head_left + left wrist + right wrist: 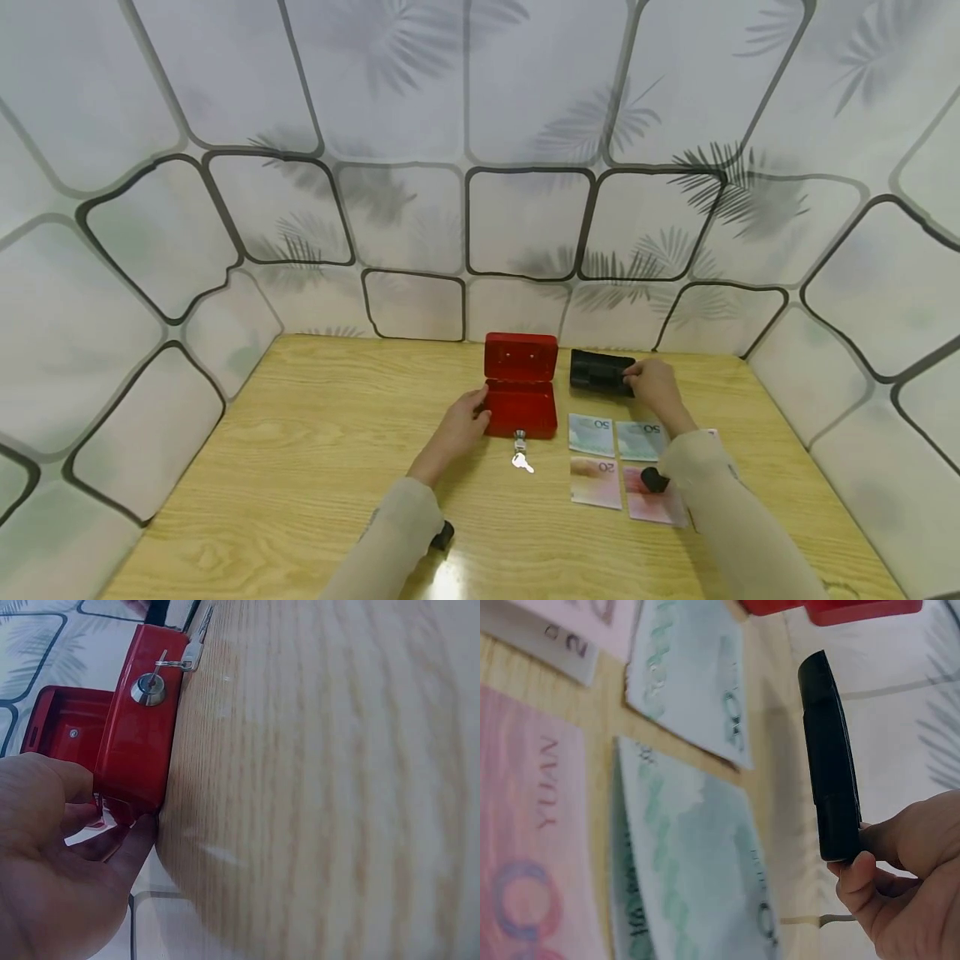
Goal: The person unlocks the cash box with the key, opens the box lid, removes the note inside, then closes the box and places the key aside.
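Note:
A red cash box [521, 410] stands with its lid [521, 357] raised at the back of the table. My left hand [462, 417] grips its left side, thumb and fingers around the near corner in the left wrist view [75, 855]. One key sits in the round lock [148, 689] on the front wall, and another key [522, 462] hangs from it on a ring. To the right of the box, my right hand [655, 387] pinches the right end of a black wallet [597, 372]. In the right wrist view the wallet [829, 757] appears edge-on, its flap folded over.
Banknotes lie in rows in front of the wallet: two green fifties [590, 434], a twenty [596, 482] and a red note [651, 502]. My right forearm passes over some of them. A patterned curtain [412, 217] closes off the table's back and sides.

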Demonstrator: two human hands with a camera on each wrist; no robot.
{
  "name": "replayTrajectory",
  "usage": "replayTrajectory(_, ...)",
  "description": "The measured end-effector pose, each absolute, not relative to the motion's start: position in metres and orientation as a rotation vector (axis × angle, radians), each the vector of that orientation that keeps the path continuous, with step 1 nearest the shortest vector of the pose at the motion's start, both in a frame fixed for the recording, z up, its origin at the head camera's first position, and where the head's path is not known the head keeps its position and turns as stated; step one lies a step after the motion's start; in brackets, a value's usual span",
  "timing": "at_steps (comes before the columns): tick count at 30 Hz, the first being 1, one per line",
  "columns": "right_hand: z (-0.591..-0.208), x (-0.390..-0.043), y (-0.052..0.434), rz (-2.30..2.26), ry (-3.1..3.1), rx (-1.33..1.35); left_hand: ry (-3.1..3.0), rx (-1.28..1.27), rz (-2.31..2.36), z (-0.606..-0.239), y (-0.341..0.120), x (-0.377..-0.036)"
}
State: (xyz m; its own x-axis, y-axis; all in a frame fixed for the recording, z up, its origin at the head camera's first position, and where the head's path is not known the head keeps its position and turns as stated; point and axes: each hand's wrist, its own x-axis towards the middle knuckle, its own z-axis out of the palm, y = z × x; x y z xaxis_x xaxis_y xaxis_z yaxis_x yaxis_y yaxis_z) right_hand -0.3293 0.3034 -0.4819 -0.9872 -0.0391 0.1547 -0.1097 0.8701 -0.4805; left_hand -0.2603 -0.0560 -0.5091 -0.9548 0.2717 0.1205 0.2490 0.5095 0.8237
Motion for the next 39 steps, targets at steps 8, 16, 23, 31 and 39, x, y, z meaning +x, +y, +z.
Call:
replayTrajectory(8,-0.462,-0.315,0.301,0.824,-2.885,0.115,2.696,0.437,1.47,-0.512,-0.057,-0.264)
replayTrajectory(16,-0.439,-0.282,0.296,0.949,-2.901,0.126,2.687,0.43,1.478,-0.509,-0.056,-0.262)
replayTrajectory(23,-0.431,-0.263,0.282,1.074,-2.937,0.104,2.696,0.431,1.461,-0.512,-0.056,-0.264)
replayTrajectory(31,-0.438,-0.259,0.256,1.06,-2.929,0.196,2.686,0.411,1.454,-0.513,-0.057,-0.265)
replayTrajectory(39,-0.441,-0.255,0.229,1.015,-2.926,0.236,2.683,0.411,1.476,-0.511,-0.057,-0.263)
